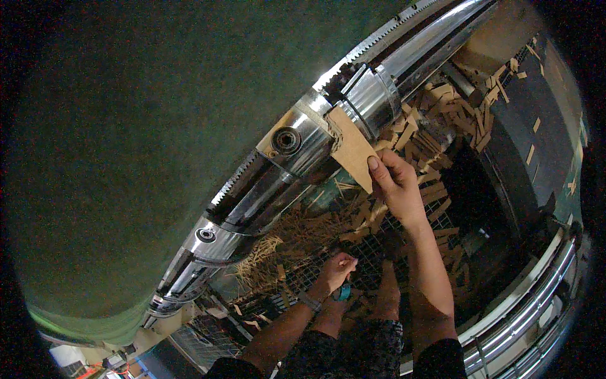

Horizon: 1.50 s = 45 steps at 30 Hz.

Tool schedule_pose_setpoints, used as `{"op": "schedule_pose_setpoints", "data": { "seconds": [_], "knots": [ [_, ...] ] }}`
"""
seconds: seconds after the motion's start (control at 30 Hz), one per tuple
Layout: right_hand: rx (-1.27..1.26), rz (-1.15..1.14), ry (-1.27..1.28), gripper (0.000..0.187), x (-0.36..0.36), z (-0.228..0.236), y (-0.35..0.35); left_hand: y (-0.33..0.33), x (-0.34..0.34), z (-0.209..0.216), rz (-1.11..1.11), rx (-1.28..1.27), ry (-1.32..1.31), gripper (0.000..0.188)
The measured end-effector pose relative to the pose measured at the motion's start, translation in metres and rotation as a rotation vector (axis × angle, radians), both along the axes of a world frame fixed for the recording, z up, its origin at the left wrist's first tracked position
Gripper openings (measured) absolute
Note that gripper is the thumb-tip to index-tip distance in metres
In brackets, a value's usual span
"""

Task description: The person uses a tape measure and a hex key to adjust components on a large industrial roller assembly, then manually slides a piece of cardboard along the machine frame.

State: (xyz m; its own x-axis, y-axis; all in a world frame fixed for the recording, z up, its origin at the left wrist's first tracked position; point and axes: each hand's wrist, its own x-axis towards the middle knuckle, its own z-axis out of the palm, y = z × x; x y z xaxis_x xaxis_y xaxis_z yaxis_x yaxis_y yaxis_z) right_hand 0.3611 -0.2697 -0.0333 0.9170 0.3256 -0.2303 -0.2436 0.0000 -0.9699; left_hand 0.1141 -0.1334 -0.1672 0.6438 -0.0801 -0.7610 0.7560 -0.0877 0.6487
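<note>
A torn, pointed piece of brown cardboard (355, 151) is pinched between the thumb and fingers of my right hand (394, 186). Its ragged upper end lies against the shiny metal roller shaft (306, 129), beside a collar (371, 95). Lower down, clear of the shaft, my left hand (339, 270) is curled closed; what it holds, if anything, is hidden. A band circles my left wrist. Just below that hand shows a small teal object (342, 292), and I cannot tell whether the hand touches it.
Toothed blades (233, 183) run along the shaft. A large dark green surface (126, 158) fills the left side. Cardboard strips (442, 114) heap up beyond my right hand, and more scraps (303, 227) lie over the metal grating at my feet. Chrome rails (536, 309) curve at lower right.
</note>
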Motion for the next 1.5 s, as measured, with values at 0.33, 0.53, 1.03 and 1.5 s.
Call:
{"op": "schedule_pose_setpoints", "data": {
  "seconds": [0.33, 0.53, 1.03, 1.5],
  "knots": [
    [0.020, -0.004, -0.024, 0.028, 0.001, -0.001, -0.001, -0.002, 0.008, 0.009, -0.030, 0.020, 0.056, 0.028],
    [0.007, 0.012, -0.019, 0.029, 0.002, -0.001, -0.002, -0.004, 0.006, 0.009, -0.040, 0.030, 0.073, 0.030],
    [-0.014, 0.020, -0.058, 0.031, 0.004, -0.001, -0.002, -0.006, 0.006, 0.008, -0.029, 0.027, 0.096, 0.032],
    [0.002, 0.032, -0.044, 0.030, 0.003, 0.005, -0.004, -0.008, 0.003, 0.002, 0.026, 0.017, 0.041, 0.028]
  ]
}}
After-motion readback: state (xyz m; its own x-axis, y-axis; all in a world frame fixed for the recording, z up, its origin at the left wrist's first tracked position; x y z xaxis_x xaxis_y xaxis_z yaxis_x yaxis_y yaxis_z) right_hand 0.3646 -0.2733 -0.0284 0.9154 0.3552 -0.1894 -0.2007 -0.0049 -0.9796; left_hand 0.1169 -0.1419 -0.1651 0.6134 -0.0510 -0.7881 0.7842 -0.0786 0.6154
